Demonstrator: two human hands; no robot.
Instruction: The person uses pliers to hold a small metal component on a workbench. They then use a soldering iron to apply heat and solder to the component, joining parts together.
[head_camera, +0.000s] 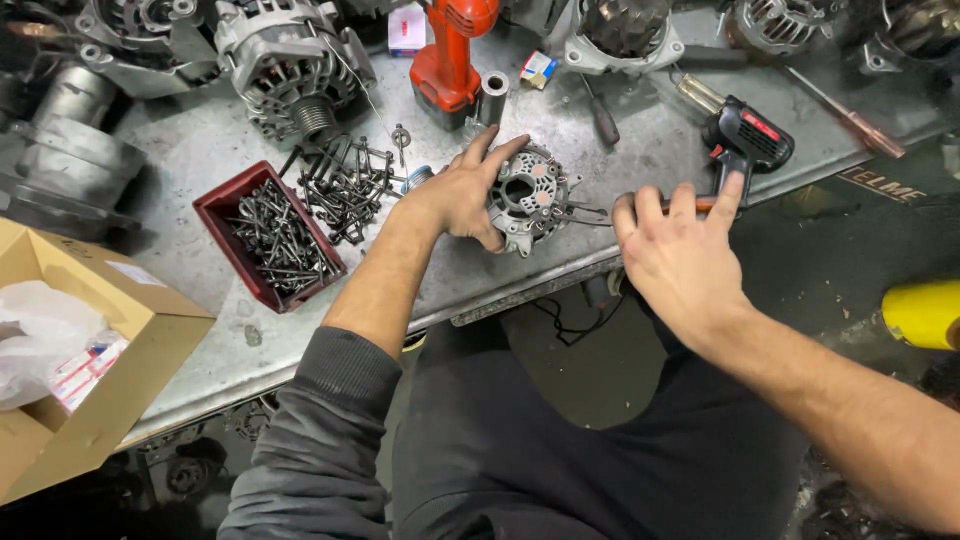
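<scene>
Both hands are working: my left hand (462, 195) is grasping the round rectifier plate (530, 200); my right hand (680, 255), right of it, is closing on a tool handle (700, 204).

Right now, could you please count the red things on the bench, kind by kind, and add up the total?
Red cordless drill: 1
Red tray of bolts, beside the left hand: 1
Total: 2
The black soldering gun by the right hand has only a small red mark, so it is not counted.
</scene>
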